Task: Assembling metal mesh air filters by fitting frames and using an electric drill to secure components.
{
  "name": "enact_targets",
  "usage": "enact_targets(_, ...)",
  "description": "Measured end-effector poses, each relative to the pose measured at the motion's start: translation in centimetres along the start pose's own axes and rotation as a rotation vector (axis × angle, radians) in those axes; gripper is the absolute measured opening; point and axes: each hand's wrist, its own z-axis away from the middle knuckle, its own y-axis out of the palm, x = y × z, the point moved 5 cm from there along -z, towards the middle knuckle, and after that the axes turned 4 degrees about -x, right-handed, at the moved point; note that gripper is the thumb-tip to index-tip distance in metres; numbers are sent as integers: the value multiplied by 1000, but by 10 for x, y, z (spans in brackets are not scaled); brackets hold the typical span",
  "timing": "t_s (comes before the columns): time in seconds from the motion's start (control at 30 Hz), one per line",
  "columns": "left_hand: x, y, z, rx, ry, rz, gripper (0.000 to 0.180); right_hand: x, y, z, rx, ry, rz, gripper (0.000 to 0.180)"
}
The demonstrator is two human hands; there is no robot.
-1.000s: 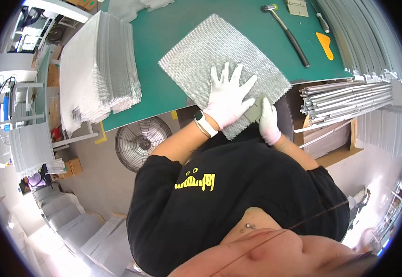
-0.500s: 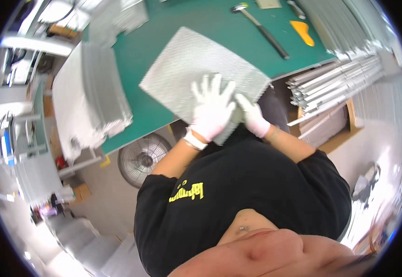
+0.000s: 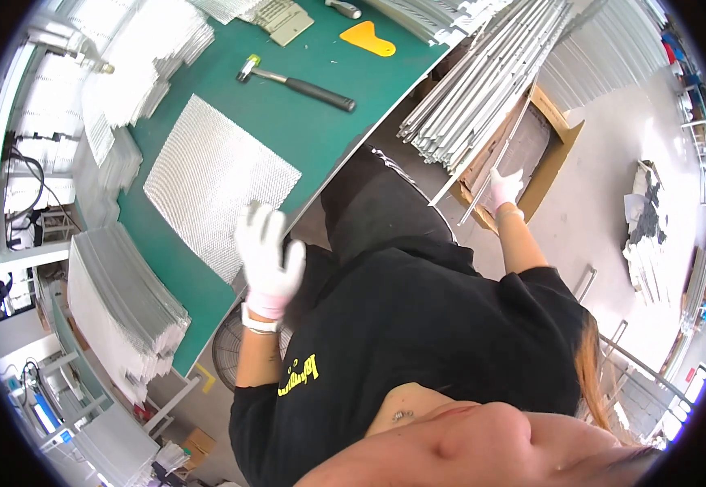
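A rectangular silver mesh sheet (image 3: 219, 178) with a fine honeycomb-like texture lies flat on the green table (image 3: 304, 142). My left hand (image 3: 265, 264), in a white glove, is raised by the sheet's near corner. Its fingers are spread and nothing is in them. Off to the right my gloved right hand (image 3: 505, 188) reaches over an open cardboard box, with its fingers closed at a long thin metal strip (image 3: 495, 154). That strip slants across the box, beside a bundle of similar silver strips (image 3: 487, 81).
A hammer (image 3: 312, 91), a yellow scraper (image 3: 368, 38) and a beige piece (image 3: 282, 19) lie on the table. Stacked mesh sheets (image 3: 130, 300) stand at its left edge. The cardboard box (image 3: 560, 166) sits right of the table. Below the table is a floor fan (image 3: 227, 353).
Both hands have come off the mesh sheet, which now lies farther left in view. My right hand has moved right to the metal strips; my left has lifted away. The view has turned rightward.
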Motion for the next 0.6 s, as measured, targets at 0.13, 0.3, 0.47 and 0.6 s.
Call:
enact_targets(0.13, -44, 60, -5, 206, 122, 169, 48, -51, 42, -33, 1149, 210, -418, 42)
enact_targets(0.3, -76, 137, 13, 513, 283, 408, 46, 33, -31, -22, 1364, 432, -971, 14)
enact_targets(0.47, -110, 169, -19, 450, -385, 1164, 56, 142, -125, 141, 1625, 343, -1178, 20)
enact_targets(0.6, -110, 144, -41, 208, -331, 1498, 56, 158, -114, 187, 1733, 470, -1336, 29)
